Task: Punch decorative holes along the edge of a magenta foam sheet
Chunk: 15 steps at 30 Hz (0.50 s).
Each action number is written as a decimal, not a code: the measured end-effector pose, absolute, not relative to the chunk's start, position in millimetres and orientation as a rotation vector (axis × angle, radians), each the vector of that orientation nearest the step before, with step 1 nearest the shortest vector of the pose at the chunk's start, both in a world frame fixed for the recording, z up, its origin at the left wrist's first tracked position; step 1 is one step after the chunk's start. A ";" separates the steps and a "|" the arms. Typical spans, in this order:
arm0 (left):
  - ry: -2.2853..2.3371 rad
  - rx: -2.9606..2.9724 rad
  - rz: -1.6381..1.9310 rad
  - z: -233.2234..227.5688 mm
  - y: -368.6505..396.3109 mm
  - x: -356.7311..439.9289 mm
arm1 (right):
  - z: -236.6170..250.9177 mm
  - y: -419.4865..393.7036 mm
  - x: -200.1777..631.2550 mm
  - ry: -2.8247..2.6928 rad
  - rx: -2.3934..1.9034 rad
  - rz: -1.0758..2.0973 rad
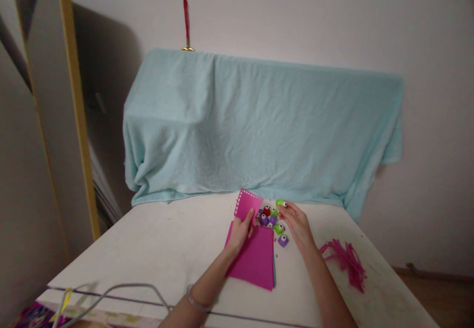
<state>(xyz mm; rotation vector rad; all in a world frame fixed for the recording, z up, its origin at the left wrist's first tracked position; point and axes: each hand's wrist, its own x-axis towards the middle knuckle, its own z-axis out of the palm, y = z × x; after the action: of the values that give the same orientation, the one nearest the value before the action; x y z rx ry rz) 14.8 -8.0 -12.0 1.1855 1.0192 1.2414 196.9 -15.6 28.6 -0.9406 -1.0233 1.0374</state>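
My left hand [241, 230] holds a small pink paper piece [249, 203] with a punched dotted edge, lifted above a stack of pink sheets [255, 261] on the white table [166, 249]. My right hand [296, 222] reaches into a cluster of small craft punches [272, 218], coloured green, purple and red. Its fingertips rest on a green punch [280, 203] at the far side of the cluster. A purple punch [283, 240] lies just left of my right wrist.
A pile of pink paper strips [346, 260] lies on the table to the right. A light blue cloth [259, 130] drapes something large behind the table. A grey cable [122, 288] runs along the near edge. A yellow-edged board [76, 106] leans at left.
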 end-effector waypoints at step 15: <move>0.895 1.217 1.343 -12.4 -4.9 16.8 | 10.9 -12.7 181.4 -1.295 -1.059 0.906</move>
<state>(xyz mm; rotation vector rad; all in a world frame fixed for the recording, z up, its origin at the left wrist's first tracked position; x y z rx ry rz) 16.8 -4.9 -12.4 1.2169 0.8952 1.3428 181.4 -12.7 10.9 -1.0588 -1.2950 0.9058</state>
